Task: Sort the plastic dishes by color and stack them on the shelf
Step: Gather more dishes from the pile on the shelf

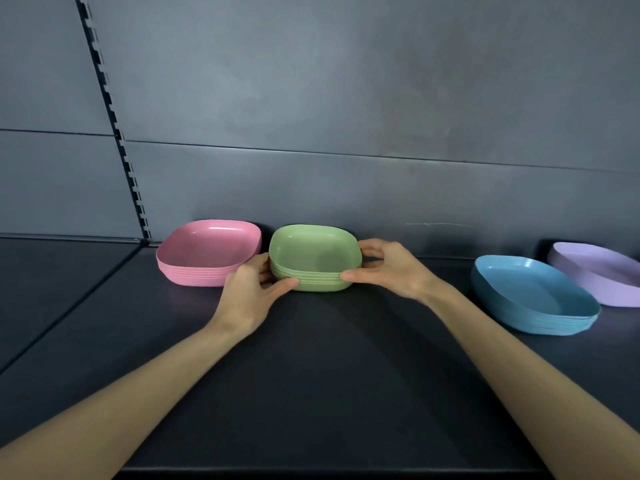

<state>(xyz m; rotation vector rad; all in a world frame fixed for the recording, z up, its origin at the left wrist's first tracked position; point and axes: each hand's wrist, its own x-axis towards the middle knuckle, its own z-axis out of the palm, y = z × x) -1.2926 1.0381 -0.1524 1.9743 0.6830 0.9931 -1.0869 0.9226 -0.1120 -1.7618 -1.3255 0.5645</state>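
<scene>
Shelf: dark shelf (329,375) is carrying the green dish stack (313,261) centrally, with the pink dish stack (207,252) just beside it.
Hands: my left hand (251,292) and right hand (391,268) are gripping the green dish stack's opposite sides.
Risk: I am judging that uneven squeezing could skew its layers or bump the pink dish stack.
</scene>
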